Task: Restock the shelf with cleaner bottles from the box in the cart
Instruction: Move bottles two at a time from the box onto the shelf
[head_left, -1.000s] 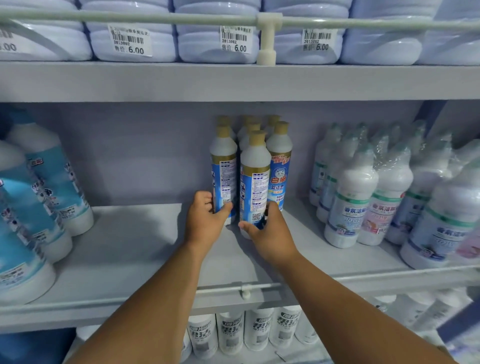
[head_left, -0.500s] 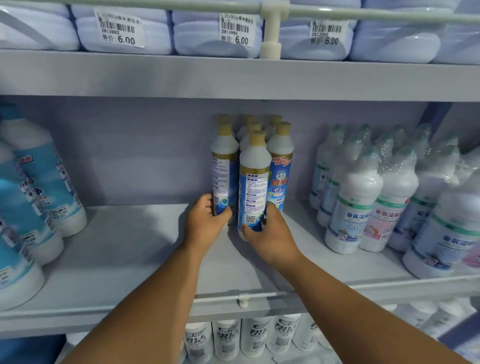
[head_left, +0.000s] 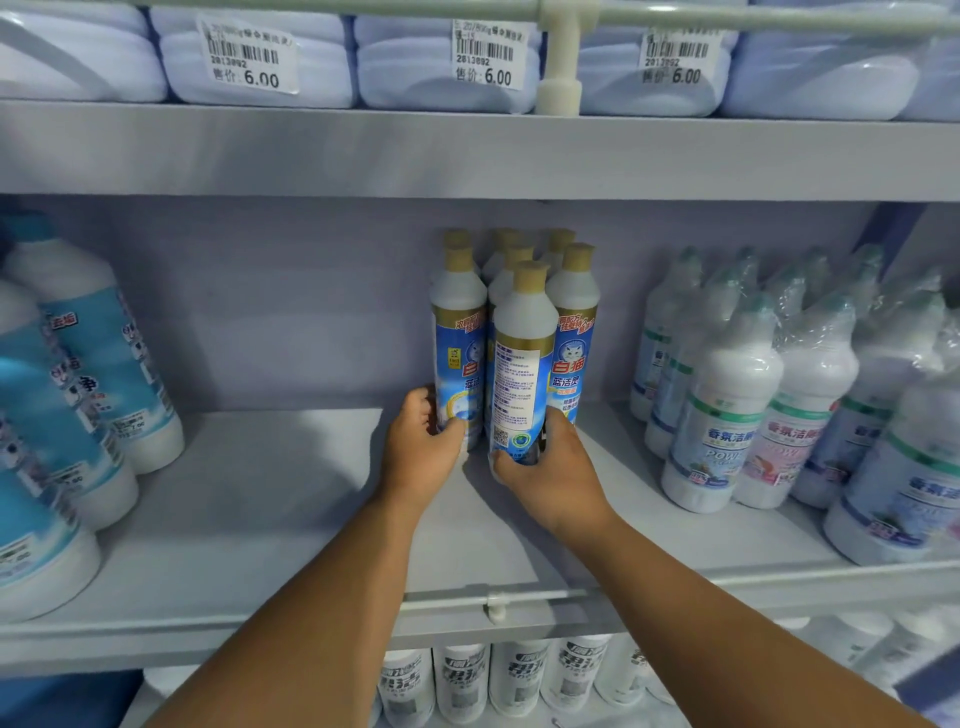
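Several white cleaner bottles with gold caps and blue labels stand in a tight cluster at the middle of the grey shelf (head_left: 249, 519). My left hand (head_left: 421, 457) grips the base of the front-left bottle (head_left: 460, 358), whose front label faces me. My right hand (head_left: 550, 473) grips the base of the front-middle bottle (head_left: 522, 374), whose back label with a QR code faces me. A third front bottle (head_left: 574, 338) stands just right of it. The box and cart are out of view.
Large blue-labelled bottles (head_left: 98, 353) stand at the shelf's left, shrink-wrapped white bottles (head_left: 727, 415) at its right. A thin rail (head_left: 519, 603) runs along the shelf's front edge. Price tags (head_left: 485, 54) hang on the upper shelf. More bottles (head_left: 514, 675) fill the shelf below.
The front-left bottle has turned in my left hand, its front label now facing me. Both hands stay at the bottle bases; the view shifted slightly.
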